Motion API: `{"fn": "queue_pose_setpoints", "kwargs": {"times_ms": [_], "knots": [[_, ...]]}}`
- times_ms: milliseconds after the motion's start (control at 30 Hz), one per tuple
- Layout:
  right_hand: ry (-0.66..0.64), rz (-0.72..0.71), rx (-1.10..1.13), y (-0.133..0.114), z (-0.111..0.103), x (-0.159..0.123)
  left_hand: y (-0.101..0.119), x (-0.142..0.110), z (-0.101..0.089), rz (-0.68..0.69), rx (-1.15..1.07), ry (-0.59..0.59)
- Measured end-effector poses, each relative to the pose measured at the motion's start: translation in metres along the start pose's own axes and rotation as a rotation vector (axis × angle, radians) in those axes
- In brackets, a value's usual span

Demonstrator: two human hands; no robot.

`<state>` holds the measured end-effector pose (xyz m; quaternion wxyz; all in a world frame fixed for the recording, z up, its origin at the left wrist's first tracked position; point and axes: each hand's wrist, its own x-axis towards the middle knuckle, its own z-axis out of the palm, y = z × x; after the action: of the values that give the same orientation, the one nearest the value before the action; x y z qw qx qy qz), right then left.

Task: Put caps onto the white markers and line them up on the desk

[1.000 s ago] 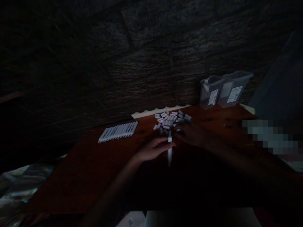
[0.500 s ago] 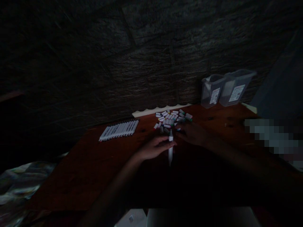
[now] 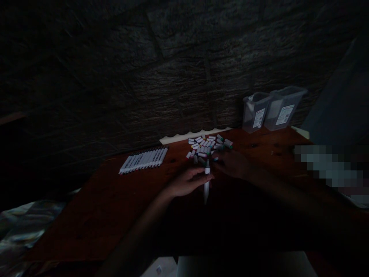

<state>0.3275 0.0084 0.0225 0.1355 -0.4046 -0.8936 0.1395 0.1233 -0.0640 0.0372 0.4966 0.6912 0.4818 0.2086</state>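
Note:
My left hand [image 3: 188,182] is closed around a white marker [image 3: 206,188], its grey tip end pointing away from me with no cap on it. Just right of that tip, the fingers of my right hand [image 3: 232,163] are bent together at a small white marker cap [image 3: 215,159] with a bluish end. Beyond both hands lies a loose pile of marker caps [image 3: 205,149], white with red, green, yellow and dark ends. To the left, a row of white markers [image 3: 144,160] lies side by side. Dim light hides the right fingertips in part.
Two clear plastic containers [image 3: 253,113] with labels stand at the back right of the wooden table [image 3: 109,207]. A pale wavy-edged strip [image 3: 193,135] lies along the brick wall. Crumpled plastic [image 3: 29,223] is at the lower left, beside the table.
The view has shifted slightly. Both hands keep nearly the same place, and the marker stays in my left hand.

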Motion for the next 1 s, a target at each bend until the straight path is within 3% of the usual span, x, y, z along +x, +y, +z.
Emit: {"fn": "queue_pose_setpoints", "kwargs": {"times_ms": [1000], "knots": [[0.008, 0.014, -0.001, 0.0007, 0.0014, -0.0002, 0.0048, -0.0008, 0.0001, 0.017, 0.055, 0.003]]}}
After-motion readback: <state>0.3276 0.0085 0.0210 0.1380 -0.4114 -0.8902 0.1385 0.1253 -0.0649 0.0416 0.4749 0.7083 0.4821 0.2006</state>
